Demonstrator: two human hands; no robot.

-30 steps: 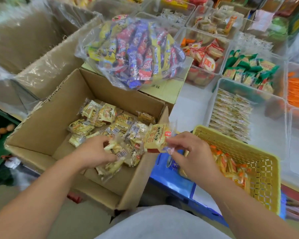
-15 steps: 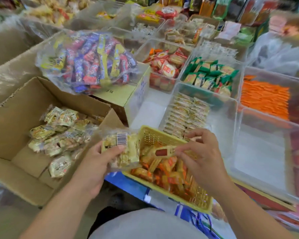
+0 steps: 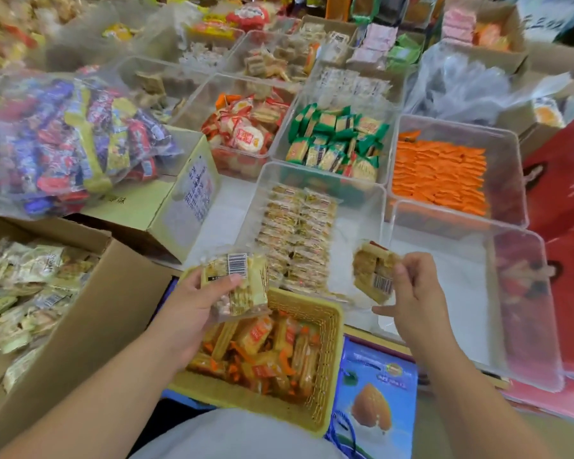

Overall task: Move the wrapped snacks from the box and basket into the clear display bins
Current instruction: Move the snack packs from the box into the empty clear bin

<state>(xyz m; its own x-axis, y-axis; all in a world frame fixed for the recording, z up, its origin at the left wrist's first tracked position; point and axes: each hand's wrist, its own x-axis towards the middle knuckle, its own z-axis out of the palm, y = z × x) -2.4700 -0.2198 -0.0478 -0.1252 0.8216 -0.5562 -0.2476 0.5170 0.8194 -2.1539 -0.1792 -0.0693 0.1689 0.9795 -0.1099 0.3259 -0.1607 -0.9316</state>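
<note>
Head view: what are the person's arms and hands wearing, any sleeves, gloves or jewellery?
The left hand and right hand are bare: no gloves, rings or watch. Both forearms are uncovered to the frame edge, no sleeves in view. A pale grey garment shows at bottom centre.

You face a crowded shop counter in bright, even light. A white tabletop [image 3: 219, 220] shows at centre; red bags [image 3: 565, 200] stand at the right, a blue bag [image 3: 378, 379] lies near you, and beige floor [image 3: 497, 437] shows near right.
</note>
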